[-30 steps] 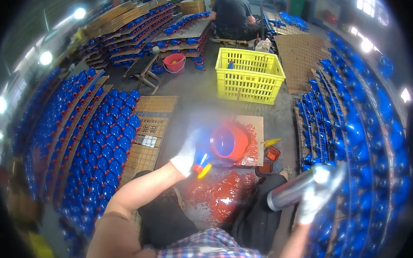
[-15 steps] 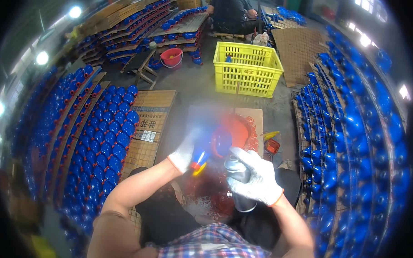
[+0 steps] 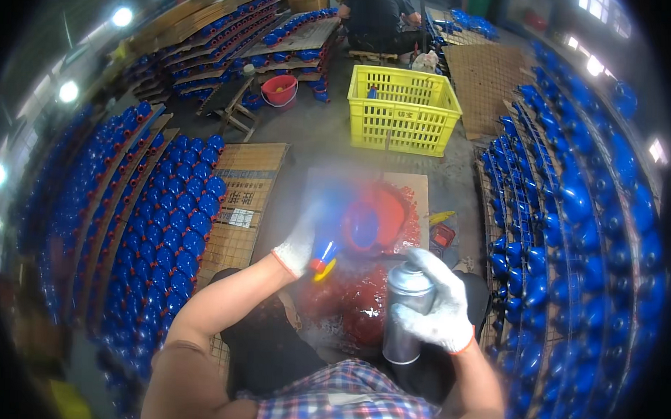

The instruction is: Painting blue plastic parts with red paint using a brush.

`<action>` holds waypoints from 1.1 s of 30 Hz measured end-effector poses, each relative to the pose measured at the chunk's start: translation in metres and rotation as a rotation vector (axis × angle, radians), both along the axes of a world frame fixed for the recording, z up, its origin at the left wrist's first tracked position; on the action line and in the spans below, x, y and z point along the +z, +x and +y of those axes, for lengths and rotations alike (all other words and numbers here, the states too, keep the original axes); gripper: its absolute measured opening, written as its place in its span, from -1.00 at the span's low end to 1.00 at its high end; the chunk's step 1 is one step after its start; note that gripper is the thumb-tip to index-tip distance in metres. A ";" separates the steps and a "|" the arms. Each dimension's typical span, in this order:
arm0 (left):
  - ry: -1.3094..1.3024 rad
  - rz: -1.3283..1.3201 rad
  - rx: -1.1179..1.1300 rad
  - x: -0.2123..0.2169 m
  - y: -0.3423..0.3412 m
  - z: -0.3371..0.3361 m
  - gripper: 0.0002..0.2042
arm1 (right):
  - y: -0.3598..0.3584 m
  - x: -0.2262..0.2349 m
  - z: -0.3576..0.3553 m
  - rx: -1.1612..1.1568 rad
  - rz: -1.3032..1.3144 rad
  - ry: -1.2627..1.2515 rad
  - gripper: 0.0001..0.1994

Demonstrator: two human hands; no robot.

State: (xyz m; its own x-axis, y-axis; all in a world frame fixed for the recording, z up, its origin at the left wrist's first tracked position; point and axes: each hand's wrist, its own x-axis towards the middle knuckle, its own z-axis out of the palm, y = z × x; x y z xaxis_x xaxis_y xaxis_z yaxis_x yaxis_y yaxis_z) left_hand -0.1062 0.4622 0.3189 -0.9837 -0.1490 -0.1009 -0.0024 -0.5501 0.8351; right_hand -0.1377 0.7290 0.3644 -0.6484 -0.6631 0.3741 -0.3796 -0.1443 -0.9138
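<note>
My gloved left hand point(image 3: 299, 245) is closed round a glossy blue part point(image 3: 363, 227) with a wide, red-rimmed round opening; a smear over the picture blurs its fingers and much of the part. A yellow piece point(image 3: 324, 270) shows below the part's narrower, red-ended blue neck. To the right, my gloved right hand point(image 3: 447, 306) grips a silver and dark spray can point(image 3: 403, 337), with the forefinger near its top. The can stands almost upright, apart from the blue part. Behind the part lies a red, paint-covered round surface point(image 3: 396, 215) on a board point(image 3: 420, 184).
Glossy red wet paint point(image 3: 365, 314) covers the area between my knees. A yellow crate point(image 3: 405, 131) stands ahead, with a red bucket point(image 3: 279, 91) to its left. Racks of blue parts point(image 3: 172, 226) line both sides. Another person point(image 3: 379, 23) sits at the far end.
My right hand has drawn the spray can down and to the right, away from the blue part, and brought it more upright. The part's opening has turned slightly; my left hand stays nearly in place.
</note>
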 end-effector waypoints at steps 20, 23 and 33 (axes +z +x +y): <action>0.181 0.071 0.029 -0.005 0.008 -0.008 -0.80 | -0.025 -0.164 0.176 -0.969 0.601 1.033 -0.55; 0.372 0.006 0.041 0.007 0.004 -0.004 -0.54 | -0.073 -0.173 0.171 -0.957 0.702 1.010 -0.54; 0.441 -0.012 0.092 0.012 -0.001 -0.002 -0.55 | -0.133 -0.285 0.248 -1.037 0.866 1.052 -0.49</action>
State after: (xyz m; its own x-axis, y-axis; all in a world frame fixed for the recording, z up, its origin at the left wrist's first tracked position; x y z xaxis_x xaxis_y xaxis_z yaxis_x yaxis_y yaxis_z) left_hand -0.1075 0.4602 0.3309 -0.9666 -0.1763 -0.1859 0.0551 -0.8516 0.5212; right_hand -0.2710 0.9775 0.0795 -0.7921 -0.2997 0.5317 -0.3174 0.9464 0.0607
